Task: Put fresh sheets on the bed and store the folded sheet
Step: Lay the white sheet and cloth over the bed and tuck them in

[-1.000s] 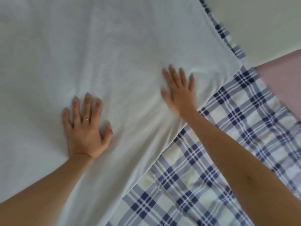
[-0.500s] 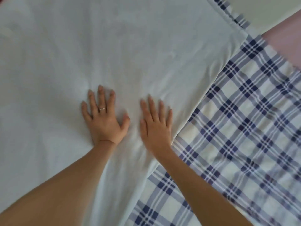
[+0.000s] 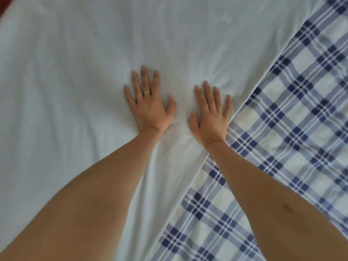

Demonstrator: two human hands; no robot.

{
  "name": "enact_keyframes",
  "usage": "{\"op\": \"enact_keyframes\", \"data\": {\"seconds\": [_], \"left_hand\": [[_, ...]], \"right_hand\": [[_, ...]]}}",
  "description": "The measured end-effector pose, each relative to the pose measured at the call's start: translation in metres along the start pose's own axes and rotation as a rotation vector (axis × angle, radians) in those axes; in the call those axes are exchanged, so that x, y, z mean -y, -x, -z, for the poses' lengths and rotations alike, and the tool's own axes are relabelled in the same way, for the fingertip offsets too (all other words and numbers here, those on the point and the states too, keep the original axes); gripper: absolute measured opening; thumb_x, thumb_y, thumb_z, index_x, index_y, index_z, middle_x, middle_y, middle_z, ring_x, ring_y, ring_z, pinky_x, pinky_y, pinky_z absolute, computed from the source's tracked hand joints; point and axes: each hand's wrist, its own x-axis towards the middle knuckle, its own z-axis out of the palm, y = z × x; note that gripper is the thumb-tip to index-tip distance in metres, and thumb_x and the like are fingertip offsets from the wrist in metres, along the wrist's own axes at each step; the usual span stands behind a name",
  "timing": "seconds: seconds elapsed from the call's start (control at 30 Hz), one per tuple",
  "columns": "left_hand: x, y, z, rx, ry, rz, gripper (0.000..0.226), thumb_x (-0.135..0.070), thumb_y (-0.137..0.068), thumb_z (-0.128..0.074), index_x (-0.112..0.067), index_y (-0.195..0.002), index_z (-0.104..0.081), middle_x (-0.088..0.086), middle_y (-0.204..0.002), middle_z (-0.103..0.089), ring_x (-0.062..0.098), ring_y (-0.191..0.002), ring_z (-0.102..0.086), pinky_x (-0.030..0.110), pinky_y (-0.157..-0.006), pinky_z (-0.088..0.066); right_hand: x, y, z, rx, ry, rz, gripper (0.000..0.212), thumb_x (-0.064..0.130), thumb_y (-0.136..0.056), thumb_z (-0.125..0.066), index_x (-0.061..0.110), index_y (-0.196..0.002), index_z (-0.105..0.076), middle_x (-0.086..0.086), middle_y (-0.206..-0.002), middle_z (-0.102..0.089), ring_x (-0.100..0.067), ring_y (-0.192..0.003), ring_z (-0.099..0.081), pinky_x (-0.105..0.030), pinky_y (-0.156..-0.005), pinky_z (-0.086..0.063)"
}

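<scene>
A pale blue-white sheet (image 3: 79, 76) lies spread over most of the view, with soft creases fanning out from my hands. Its right edge runs diagonally across a blue-and-white checked sheet (image 3: 286, 140) that lies underneath on the right. My left hand (image 3: 149, 104), with a ring on one finger, presses flat on the pale sheet, fingers spread. My right hand (image 3: 211, 113) lies flat beside it, palm down, close to the pale sheet's diagonal edge. Neither hand grips any cloth.
A dark red sliver (image 3: 3, 5) shows at the top left corner beyond the pale sheet. The checked sheet carries on to the right and bottom edges of the view.
My right hand has slid left and toward me, ending next to my left hand. My left hand has shifted toward the middle. The view moved, so the wall and pink surface are gone.
</scene>
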Motion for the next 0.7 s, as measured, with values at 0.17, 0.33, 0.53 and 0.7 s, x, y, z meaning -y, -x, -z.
{"op": "enact_keyframes", "data": {"seconds": [0.17,0.33,0.53,0.7], "left_hand": [[0.056,0.090,0.011,0.041,-0.085,-0.213,0.075,-0.041,-0.082,-0.044,-0.012,-0.148,-0.027,0.008,-0.156,-0.020,0.029,-0.144,-0.017,0.054,-0.114,-0.013],[0.140,0.229,0.008,0.050,-0.191,-0.122,0.077,-0.047,-0.077,-0.042,-0.016,-0.147,-0.030,0.009,-0.155,-0.022,0.033,-0.142,-0.020,0.056,-0.114,-0.014],[0.157,0.261,-0.003,-0.017,-0.164,-0.081,0.074,-0.039,-0.075,-0.041,-0.016,-0.146,-0.033,0.007,-0.154,-0.027,0.028,-0.141,-0.025,0.058,-0.111,-0.017],[0.162,0.262,-0.005,-0.041,-0.137,-0.088,0.076,-0.038,-0.073,-0.042,-0.016,-0.145,-0.035,0.006,-0.155,-0.025,0.025,-0.142,-0.024,0.058,-0.111,-0.017]], "right_hand": [[0.002,0.001,0.005,0.009,-0.042,0.007,0.068,0.041,-0.086,-0.038,0.025,-0.150,-0.023,0.000,-0.157,-0.018,-0.023,-0.145,-0.017,-0.055,-0.116,-0.004],[0.001,0.000,0.008,-0.024,-0.072,0.007,0.067,0.044,-0.087,-0.039,0.026,-0.149,-0.023,0.003,-0.158,-0.018,-0.022,-0.145,-0.015,-0.052,-0.117,0.000],[0.003,0.007,0.001,-0.079,-0.075,0.013,0.066,0.049,-0.088,-0.031,0.028,-0.149,-0.023,0.005,-0.158,-0.018,-0.018,-0.146,-0.014,-0.049,-0.117,0.000],[0.006,0.011,0.001,-0.073,-0.040,0.001,0.065,0.050,-0.089,-0.024,0.030,-0.150,-0.018,0.007,-0.158,-0.014,-0.017,-0.146,-0.011,-0.048,-0.117,0.001]]}}
